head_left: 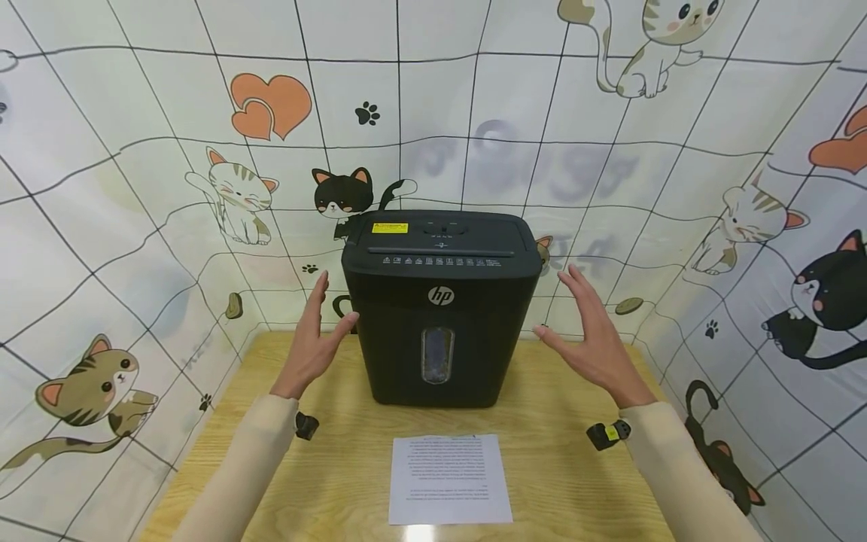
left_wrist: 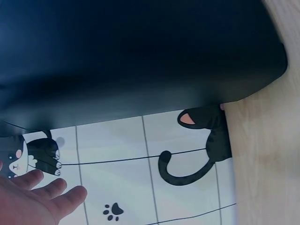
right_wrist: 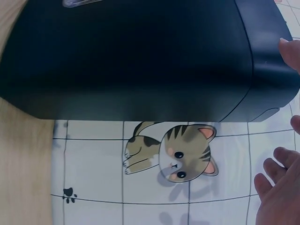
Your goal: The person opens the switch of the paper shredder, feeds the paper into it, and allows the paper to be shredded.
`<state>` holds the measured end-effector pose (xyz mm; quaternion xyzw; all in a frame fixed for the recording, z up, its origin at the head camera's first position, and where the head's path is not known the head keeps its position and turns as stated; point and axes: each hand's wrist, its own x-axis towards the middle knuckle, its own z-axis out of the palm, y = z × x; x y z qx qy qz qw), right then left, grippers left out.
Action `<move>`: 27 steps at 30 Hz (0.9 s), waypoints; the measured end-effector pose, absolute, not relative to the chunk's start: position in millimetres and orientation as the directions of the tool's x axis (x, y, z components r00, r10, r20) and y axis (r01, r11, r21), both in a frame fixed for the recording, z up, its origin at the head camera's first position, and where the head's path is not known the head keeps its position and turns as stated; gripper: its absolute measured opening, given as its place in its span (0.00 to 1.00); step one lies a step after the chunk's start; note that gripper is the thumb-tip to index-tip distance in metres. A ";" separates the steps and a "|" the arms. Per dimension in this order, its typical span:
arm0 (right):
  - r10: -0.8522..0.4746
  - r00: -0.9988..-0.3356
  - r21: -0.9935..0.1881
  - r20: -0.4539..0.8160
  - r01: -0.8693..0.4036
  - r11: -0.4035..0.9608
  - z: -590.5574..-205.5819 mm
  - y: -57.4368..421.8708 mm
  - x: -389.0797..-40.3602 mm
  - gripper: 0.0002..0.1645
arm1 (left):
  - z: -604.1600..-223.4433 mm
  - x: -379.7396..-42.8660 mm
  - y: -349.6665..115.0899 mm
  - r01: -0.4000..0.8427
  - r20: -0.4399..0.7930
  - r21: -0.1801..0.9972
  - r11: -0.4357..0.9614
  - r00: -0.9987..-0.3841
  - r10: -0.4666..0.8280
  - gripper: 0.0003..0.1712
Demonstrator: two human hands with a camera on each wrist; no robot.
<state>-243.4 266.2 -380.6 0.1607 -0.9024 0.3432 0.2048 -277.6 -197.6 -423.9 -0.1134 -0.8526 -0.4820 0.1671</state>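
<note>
A black HP paper shredder [head_left: 406, 331] stands upright on the wooden table, with a small clear window in its front and a slot across the top. To its left is my left hand [head_left: 313, 346], fingers extended and holding nothing; the thumb tip comes close to the shredder's side. On the other side my right hand [head_left: 592, 348] is spread with a gap between it and the shredder. A printed sheet of paper [head_left: 448, 482] lies in front of the shredder. Each wrist view shows the shredder's dark body [left_wrist: 140, 56] beside the fingers.
The wooden table [head_left: 555, 452] ends at a cloth backdrop [head_left: 447, 98] printed with cats and grid lines, which closes in the back and both sides. A yellow label [head_left: 390, 228] sits on the shredder's lid.
</note>
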 end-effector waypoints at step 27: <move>-0.295 -0.584 -0.296 0.756 -0.707 0.642 -340.8 232.2 -270.5 0.35 | -357.2 -296.2 -197.1 0.428 0.451 0.698 0.575 -0.886 0.112 0.46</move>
